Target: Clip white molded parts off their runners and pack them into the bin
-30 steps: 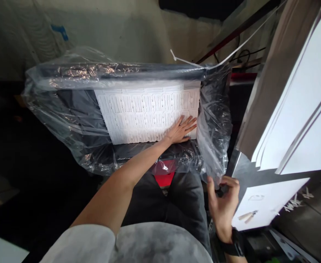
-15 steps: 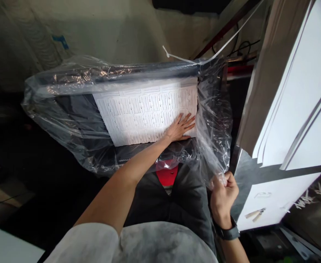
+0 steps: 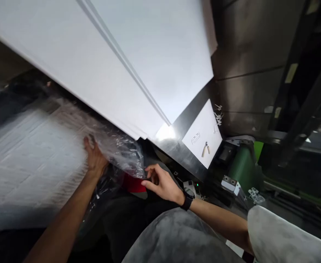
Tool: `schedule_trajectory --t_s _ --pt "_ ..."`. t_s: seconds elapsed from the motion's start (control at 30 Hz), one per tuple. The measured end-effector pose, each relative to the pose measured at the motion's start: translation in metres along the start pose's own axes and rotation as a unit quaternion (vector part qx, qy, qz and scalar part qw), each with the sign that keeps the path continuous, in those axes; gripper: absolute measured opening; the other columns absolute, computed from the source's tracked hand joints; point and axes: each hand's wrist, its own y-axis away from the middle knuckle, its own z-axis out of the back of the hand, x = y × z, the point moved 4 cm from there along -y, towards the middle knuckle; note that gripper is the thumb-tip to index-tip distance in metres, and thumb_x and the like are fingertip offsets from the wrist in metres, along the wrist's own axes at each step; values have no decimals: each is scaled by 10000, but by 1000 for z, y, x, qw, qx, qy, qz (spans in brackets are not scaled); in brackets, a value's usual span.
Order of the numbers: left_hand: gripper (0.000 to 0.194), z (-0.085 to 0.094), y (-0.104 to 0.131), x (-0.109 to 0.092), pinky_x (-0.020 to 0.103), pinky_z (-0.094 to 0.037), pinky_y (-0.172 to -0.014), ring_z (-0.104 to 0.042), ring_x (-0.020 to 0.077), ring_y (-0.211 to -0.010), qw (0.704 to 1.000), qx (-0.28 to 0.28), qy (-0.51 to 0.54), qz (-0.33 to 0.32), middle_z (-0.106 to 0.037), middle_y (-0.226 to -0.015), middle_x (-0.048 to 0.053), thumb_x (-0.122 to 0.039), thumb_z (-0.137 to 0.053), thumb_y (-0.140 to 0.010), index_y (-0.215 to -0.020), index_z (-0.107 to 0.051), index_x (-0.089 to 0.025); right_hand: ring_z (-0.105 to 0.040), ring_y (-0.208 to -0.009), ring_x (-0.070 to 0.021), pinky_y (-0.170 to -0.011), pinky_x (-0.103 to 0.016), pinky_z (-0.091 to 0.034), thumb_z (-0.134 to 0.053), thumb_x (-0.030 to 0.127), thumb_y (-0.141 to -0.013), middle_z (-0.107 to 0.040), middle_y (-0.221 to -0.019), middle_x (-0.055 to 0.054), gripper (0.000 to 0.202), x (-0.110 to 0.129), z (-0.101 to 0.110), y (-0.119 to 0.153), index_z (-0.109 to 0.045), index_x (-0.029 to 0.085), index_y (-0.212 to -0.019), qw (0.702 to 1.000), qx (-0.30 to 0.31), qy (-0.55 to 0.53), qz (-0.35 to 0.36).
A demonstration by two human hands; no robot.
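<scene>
My left hand (image 3: 95,159) rests at the right edge of a stack of white sheets with rows of cut shapes (image 3: 34,160), its fingers partly blurred but apart. The stack lies inside a clear plastic bag (image 3: 122,148), whose loose end bunches to the right of that hand. Beside the end of the bag is my right hand (image 3: 161,180), with a dark band on its wrist. Its fingers are loosely curled, the thumb stands away from the forefinger, and nothing shows between them. A red piece (image 3: 134,183) lies just left of the right hand, above my lap.
Large white sheets (image 3: 149,58) overhang a metal table (image 3: 194,170). On it lie a white sheet (image 3: 195,128), cutting pliers (image 3: 205,149) and small white scraps (image 3: 218,116). A machine with a green roller (image 3: 241,164) stands at the right.
The view has swung to the right. My right hand has let go of the gathered plastic, and its fingers have come apart. My left hand has shifted from the sheet's face to its edge.
</scene>
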Motion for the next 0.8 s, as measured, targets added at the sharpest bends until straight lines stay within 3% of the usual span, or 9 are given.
schedule_trajectory --t_s 0.13,0.2,0.27,0.33,0.43,0.5,0.6,0.67,0.8 --pt "385 29 18 -3 756 -217 -1329 -403 378 -1642 996 -66 -26 56 -668 -1581 40 -343 -464 -1010 -1221 -774 -256 -658 -831 -195 -834 -355 -549 -568 561 -1136 -689 -892 -37 430 -48 81 27 -681 186 -959 989 -136 35 -48" --pt "393 50 30 -3 764 -292 -1296 -563 379 -1522 987 -112 -33 108 -731 -1486 -42 -350 -453 -1020 -1248 -772 -370 -630 -818 -192 -822 -360 -550 -537 585 -1151 -650 -906 -35 455 -82 133 24 -668 169 -1021 964 -241 57 -97" --pt "491 72 43 -7 714 -402 -1262 -720 334 -1323 979 -141 -25 147 -801 -1302 -138 -319 -438 -1013 -1336 -730 -546 -624 -840 -188 -814 -362 -559 -603 586 -1119 -658 -1082 -67 453 -114 176 10 -641 160 -1268 938 -312 74 -133" --pt "650 92 56 -15 603 -524 -1207 -759 286 -1255 974 -152 -6 169 -780 -1296 -229 -271 -431 -981 -1411 -633 -714 -631 -921 -205 -856 -383 -573 -690 584 -1065 -631 -1263 -109 563 -136 204 -9 -574 174 -1433 919 -353 87 -151" --pt "723 113 71 -35 517 -571 -1187 -717 266 -1345 968 -162 20 190 -681 -1421 -325 -271 -451 -950 -1401 -563 -825 -629 -967 -219 -902 -407 -571 -722 602 -1042 -620 -1281 -112 596 -150 221 -32 -572 179 -1434 905 -380 101 -162" --pt "614 117 79 -49 556 -564 -1186 -720 315 -1327 963 -167 26 208 -709 -1412 -255 -347 -527 -962 -1400 -615 -769 -631 -929 -209 -885 -393 -565 -705 612 -1056 -644 -1168 -83 515 -150 222 -40 -627 167 -1302 905 -377 109 -164" --pt "382 107 89 -66 607 -618 -1048 -788 376 -1103 960 -146 27 236 -814 -1208 -23 -459 -619 -995 -1349 -763 -464 -624 -859 -192 -864 -371 -550 -689 583 -1078 -648 -970 -36 422 -143 219 -45 -663 164 -1026 912 -351 129 -167" --pt "343 92 96 -74 558 -646 -967 -803 357 -1016 963 -113 35 243 -828 -1107 54 -471 -567 -1056 -1279 -774 -313 -611 -816 -183 -855 -361 -540 -689 555 -1084 -635 -884 -16 421 -139 218 -47 -647 170 -917 915 -334 146 -173" --pt "392 57 106 -80 506 -615 -1050 -757 335 -1194 970 -67 50 228 -787 -1256 127 -459 -424 -1136 -1270 -719 -238 -582 -729 -166 -803 -334 -526 -679 557 -1093 -611 -784 9 455 -136 222 -57 -628 177 -847 909 -323 177 -195"
